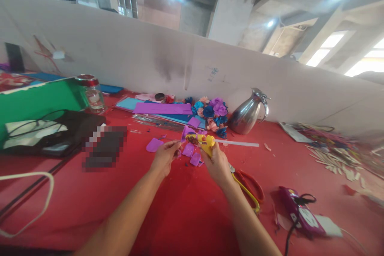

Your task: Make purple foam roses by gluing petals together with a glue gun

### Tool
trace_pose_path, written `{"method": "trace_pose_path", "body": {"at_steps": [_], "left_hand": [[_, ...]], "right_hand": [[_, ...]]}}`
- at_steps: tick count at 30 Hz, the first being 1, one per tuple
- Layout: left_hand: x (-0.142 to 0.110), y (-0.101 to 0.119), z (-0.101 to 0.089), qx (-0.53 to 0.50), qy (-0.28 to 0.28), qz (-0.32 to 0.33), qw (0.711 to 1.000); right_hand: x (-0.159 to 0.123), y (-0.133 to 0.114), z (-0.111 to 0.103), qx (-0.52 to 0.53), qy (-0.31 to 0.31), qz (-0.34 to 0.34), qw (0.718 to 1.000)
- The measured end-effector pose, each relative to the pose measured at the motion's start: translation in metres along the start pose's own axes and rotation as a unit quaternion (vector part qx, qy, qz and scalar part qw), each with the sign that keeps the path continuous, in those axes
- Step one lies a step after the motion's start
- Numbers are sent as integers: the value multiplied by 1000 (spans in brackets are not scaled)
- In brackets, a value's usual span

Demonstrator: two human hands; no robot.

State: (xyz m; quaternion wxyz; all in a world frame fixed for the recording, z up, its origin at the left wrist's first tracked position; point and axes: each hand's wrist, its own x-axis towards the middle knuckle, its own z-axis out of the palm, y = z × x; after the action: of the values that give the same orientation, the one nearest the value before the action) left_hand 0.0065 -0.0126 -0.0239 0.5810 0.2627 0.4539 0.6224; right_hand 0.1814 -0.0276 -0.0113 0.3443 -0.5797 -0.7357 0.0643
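Note:
My right hand is closed around the handle of a yellow glue gun. A long whitish glue stick sticks out of its back end, pointing right. My left hand pinches a purple petal piece, which looks like paper or foam, right at the gun's nozzle. Whether nozzle and petal touch, I cannot tell. Below the gun lie loose purple petals, and another purple petal rests left of my fingers. Pliers or shears with red and yellow handles lie beside my right wrist.
Purple sheets lie on blue ones behind my hands, next to a pile of finished flowers. A metal jug stands right of them. A glass jar is at left, a purple power strip at right, on the red table.

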Motion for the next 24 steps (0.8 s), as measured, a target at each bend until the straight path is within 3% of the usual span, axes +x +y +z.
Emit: {"method": "trace_pose_path", "body": {"at_steps": [14,24], "left_hand": [[-1,0,1,4,4,11,1000],[0,0,1,12,4,9,1000]], "right_hand": [[0,-1,-3,-3,-3,2,1000],[2,0,-3,111,-2,58,992]]}}
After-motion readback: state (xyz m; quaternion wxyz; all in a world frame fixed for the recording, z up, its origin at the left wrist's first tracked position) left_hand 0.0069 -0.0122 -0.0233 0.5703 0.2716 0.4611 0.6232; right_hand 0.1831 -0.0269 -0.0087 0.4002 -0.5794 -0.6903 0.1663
